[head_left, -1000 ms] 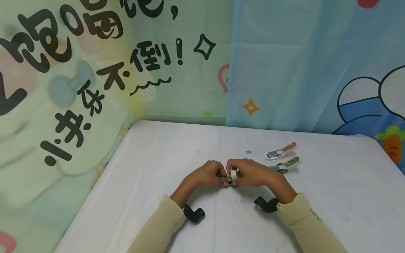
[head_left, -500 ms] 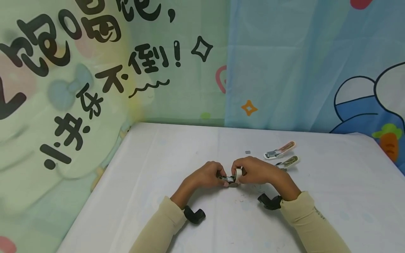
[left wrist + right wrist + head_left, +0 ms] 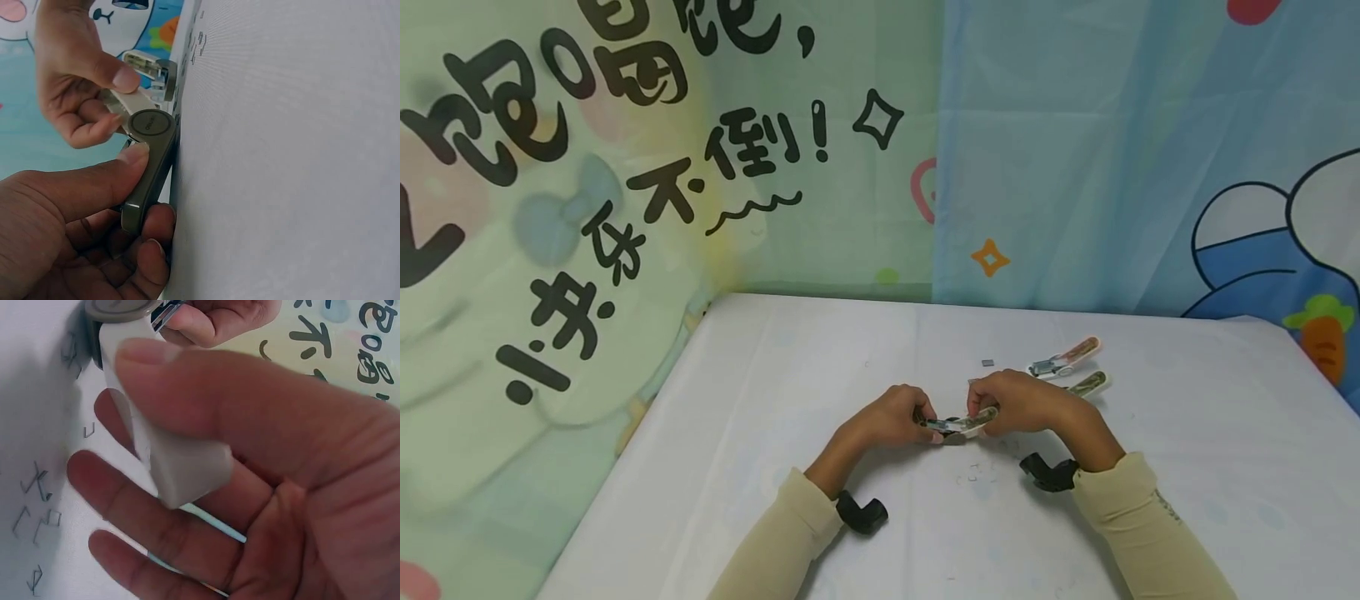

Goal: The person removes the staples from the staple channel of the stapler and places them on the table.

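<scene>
Between the two hands a small stapler (image 3: 962,427) is spread wide, its top swung away from its base, low over the white table. My left hand (image 3: 893,417) holds the dark grey-green part (image 3: 152,169) with the thumb pressed near the round hinge cap (image 3: 151,122). My right hand (image 3: 1022,404) pinches the white arm (image 3: 187,465) between thumb and forefinger, while its other fingers stretch out loosely. Part of the stapler's metal inside (image 3: 942,425) shows in the head view; the rest is behind fingers.
Two more open staplers lie behind the right hand, one orange-tinted (image 3: 1066,358), one greenish (image 3: 1090,383) and partly covered. A small grey piece (image 3: 987,362) lies near them. Bent loose staples (image 3: 37,481) are scattered on the table (image 3: 790,358). A patterned cloth (image 3: 1045,167) hangs behind.
My right hand has moved right, swinging the stapler's white arm from upright down to the right, so it stands wider apart. The left hand has stayed nearly still.
</scene>
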{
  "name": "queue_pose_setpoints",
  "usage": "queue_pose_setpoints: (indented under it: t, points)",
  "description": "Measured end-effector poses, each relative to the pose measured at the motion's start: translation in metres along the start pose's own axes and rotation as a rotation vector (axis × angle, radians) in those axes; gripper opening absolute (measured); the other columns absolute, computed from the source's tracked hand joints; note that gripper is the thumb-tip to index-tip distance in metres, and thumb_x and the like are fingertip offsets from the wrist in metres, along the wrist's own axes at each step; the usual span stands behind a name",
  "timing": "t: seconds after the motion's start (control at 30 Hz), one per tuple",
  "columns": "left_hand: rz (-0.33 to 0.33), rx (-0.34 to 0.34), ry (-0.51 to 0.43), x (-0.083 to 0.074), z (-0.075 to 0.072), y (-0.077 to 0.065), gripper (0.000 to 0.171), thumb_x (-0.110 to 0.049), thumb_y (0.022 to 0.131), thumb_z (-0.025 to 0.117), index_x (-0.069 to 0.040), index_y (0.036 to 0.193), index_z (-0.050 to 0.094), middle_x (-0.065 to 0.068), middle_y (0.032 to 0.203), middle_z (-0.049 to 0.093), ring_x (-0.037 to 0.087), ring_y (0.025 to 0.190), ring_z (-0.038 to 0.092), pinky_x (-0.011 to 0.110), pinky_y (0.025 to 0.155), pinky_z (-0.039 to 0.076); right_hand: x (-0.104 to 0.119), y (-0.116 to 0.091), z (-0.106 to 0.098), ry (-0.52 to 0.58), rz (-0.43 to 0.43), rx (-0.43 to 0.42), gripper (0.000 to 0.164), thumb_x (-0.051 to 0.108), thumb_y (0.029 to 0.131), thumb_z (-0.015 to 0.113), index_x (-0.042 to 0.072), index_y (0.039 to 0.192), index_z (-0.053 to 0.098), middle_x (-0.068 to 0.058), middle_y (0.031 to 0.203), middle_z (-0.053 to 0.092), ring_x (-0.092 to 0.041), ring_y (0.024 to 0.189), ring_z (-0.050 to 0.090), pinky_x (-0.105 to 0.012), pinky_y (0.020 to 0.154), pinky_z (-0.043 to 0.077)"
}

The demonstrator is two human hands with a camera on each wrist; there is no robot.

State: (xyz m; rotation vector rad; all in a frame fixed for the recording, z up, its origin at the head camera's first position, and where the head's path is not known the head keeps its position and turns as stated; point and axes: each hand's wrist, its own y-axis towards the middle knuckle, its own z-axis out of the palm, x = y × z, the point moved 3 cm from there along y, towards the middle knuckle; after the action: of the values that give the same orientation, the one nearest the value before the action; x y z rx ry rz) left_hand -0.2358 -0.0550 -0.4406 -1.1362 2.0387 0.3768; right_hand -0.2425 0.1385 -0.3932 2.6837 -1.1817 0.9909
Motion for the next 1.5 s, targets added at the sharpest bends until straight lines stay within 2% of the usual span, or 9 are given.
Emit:
queue_pose_setpoints:
  t: [0.23,0.37,0.47,0.63,0.87,1.03,1.13,1.27,1.5]
  points:
    - [0.005,-0.009,0.0,0.001,0.0,-0.001,0.015,-0.012,0.079,0.082,-0.007,0.087,0.07,-0.005,0.08,0.059,0.009,0.075,0.048,0.024,0.066,0.04,0.003,0.0,0.001,0.003,0.038,0.014,0.012,0.008,0.083,0.075,0.014,0.088,0.065,0.006,0.094,0.064,-0.018,0.09,0.059,-0.037,0.076,0.048]
    - [0.017,-0.007,0.004,0.001,0.002,-0.001,0.014,-0.012,0.078,0.082,-0.008,0.086,0.071,-0.006,0.079,0.06,0.008,0.073,0.049,0.023,0.065,0.041,0.012,0.0,-0.001,-0.038,-0.035,-0.132,0.004,0.018,0.092,0.069,0.014,0.093,0.067,0.007,0.094,0.064,-0.018,0.094,0.06,-0.041,0.08,0.048]
    - [0.015,-0.007,0.013,0.003,0.003,-0.001,0.015,-0.013,0.078,0.083,-0.008,0.085,0.07,-0.006,0.079,0.059,0.008,0.073,0.049,0.023,0.064,0.041,0.021,0.004,0.002,-0.025,-0.111,-0.2,0.006,0.017,0.095,0.065,0.012,0.094,0.069,0.008,0.088,0.064,-0.013,0.083,0.058,-0.037,0.073,0.049]
    - [0.007,-0.01,-0.001,0.006,0.002,-0.001,0.016,-0.014,0.078,0.083,-0.009,0.083,0.069,-0.006,0.081,0.06,0.009,0.073,0.051,0.024,0.065,0.042,0.027,0.012,0.013,0.014,-0.188,-0.086,0.011,0.009,0.096,0.062,0.01,0.092,0.072,0.008,0.078,0.062,-0.005,0.065,0.049,-0.028,0.059,0.044]
    - [-0.003,-0.004,-0.003,0.005,0.003,-0.001,0.015,-0.014,0.078,0.083,-0.01,0.082,0.069,-0.006,0.08,0.06,0.009,0.073,0.052,0.024,0.065,0.043,0.025,0.016,0.02,-0.039,-0.176,-0.056,0.013,0.004,0.093,0.062,0.005,0.093,0.075,0.007,0.079,0.061,-0.004,0.067,0.051,-0.027,0.062,0.046]
    - [0.02,-0.001,-0.018,0.002,0.002,-0.001,0.014,-0.012,0.078,0.082,-0.01,0.084,0.069,-0.007,0.08,0.061,0.008,0.076,0.053,0.024,0.068,0.044,0.027,0.018,0.023,-0.067,-0.162,-0.059,0.016,0.002,0.092,0.062,0.007,0.092,0.077,0.01,0.075,0.058,-0.002,0.063,0.05,-0.048,0.09,0.044]
    - [0.019,-0.001,-0.026,0.002,0.002,-0.001,0.015,-0.012,0.078,0.083,-0.009,0.085,0.069,-0.007,0.079,0.06,0.007,0.076,0.053,0.023,0.069,0.044,0.027,0.017,0.024,-0.042,-0.168,-0.06,0.015,0.001,0.092,0.062,0.006,0.092,0.076,0.009,0.077,0.062,-0.002,0.062,0.051,-0.047,0.089,0.045]
    - [0.013,-0.003,-0.018,0.002,0.002,0.0,0.016,-0.012,0.077,0.083,-0.008,0.085,0.069,-0.006,0.079,0.06,0.007,0.074,0.052,0.023,0.067,0.044,0.023,0.015,0.022,0.043,-0.176,-0.027,0.014,0.003,0.093,0.061,0.002,0.098,0.075,0.003,0.082,0.067,-0.003,0.064,0.052,-0.028,0.062,0.046]
    - [0.003,-0.002,0.003,0.002,0.0,0.0,0.017,-0.014,0.078,0.083,-0.008,0.087,0.07,-0.007,0.079,0.06,0.007,0.076,0.053,0.023,0.068,0.044,0.02,0.018,0.024,0.148,-0.141,-0.047,0.011,0.001,0.093,0.062,0.0,0.095,0.072,0.003,0.076,0.065,-0.005,0.061,0.049,-0.025,0.059,0.044]
